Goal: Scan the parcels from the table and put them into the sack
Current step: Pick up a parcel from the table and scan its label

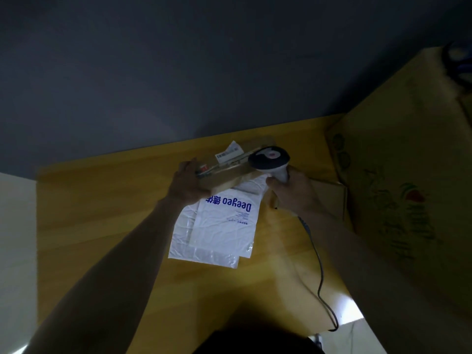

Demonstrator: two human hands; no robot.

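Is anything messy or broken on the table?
Nothing looks broken. The white Deeyeo mailer bags are crinkled and overlap unevenly, and the cardboard box in the left hand sits slanted across them while the right hand aims the scanner.

Your tabletop [107, 221] is yellow wood grain under a dark grey wall [178, 72]. You have a white mailer [219, 231] with blue lettering, a brown cardboard parcel [229, 175] with a white barcode label [228, 154], and a grey-and-black scanner [270, 159] with a pink spot. The tan sack [398, 175] has green and red print.
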